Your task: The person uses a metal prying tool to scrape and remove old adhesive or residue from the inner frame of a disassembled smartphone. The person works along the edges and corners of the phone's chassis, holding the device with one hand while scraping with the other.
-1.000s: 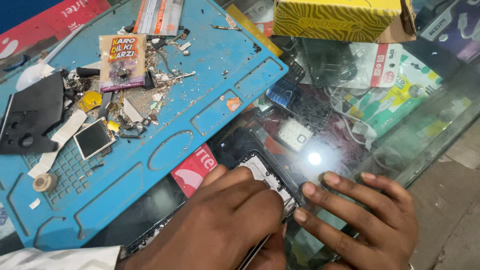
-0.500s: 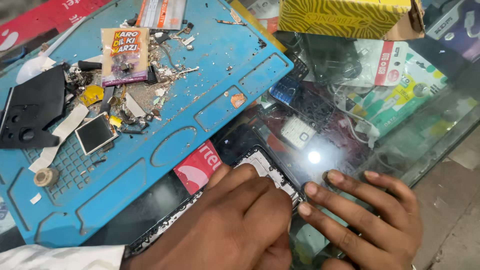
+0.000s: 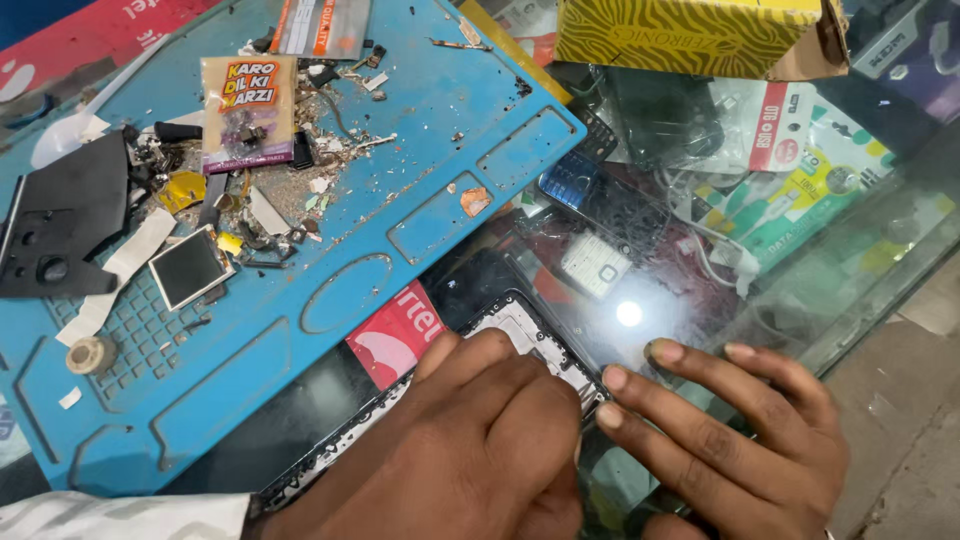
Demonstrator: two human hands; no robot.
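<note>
At lower centre, an opened phone frame [image 3: 520, 330] lies on our glass counter [image 3: 700, 300]. Our left hand [image 3: 470, 450] covers it, fingers curled down; our right hand [image 3: 740, 440] presses its edge, fingers spread. A blue work mat [image 3: 330, 260] fills the upper left.

Yellow striped box [image 3: 690, 35] top right; small sachet [image 3: 247, 112] on mat.

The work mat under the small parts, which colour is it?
The work mat is blue, with moulded compartments. The head view shows it best.
</note>
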